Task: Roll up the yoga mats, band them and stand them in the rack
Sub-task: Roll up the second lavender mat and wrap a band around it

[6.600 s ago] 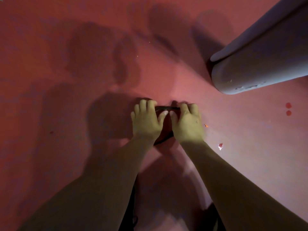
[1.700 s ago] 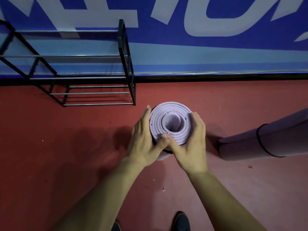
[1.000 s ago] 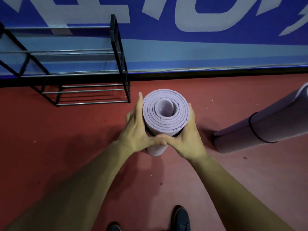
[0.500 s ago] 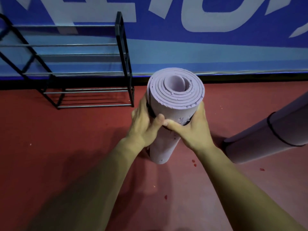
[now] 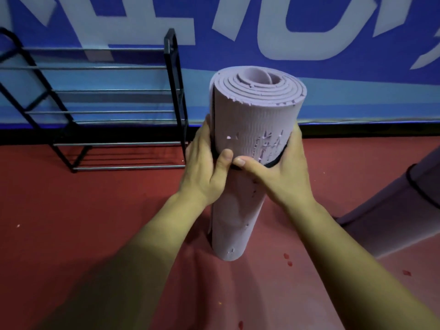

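Note:
A rolled lilac yoga mat (image 5: 254, 115) stands upright on its end on the red floor. A black band (image 5: 276, 161) circles it about a third of the way down, mostly under my fingers. My left hand (image 5: 204, 167) grips the roll from the left and my right hand (image 5: 278, 172) from the right, thumbs meeting in front on the band. The black metal rack (image 5: 175, 91) stands against the wall just left of the mat.
A second rolled lilac mat (image 5: 392, 210) with a black band lies on the floor at the right. A blue banner wall (image 5: 238, 25) closes off the far side. Small red flecks dot the floor near the mat's base.
The upright mat now appears taller and closer in view, and my hands sit lower on the roll with the band.

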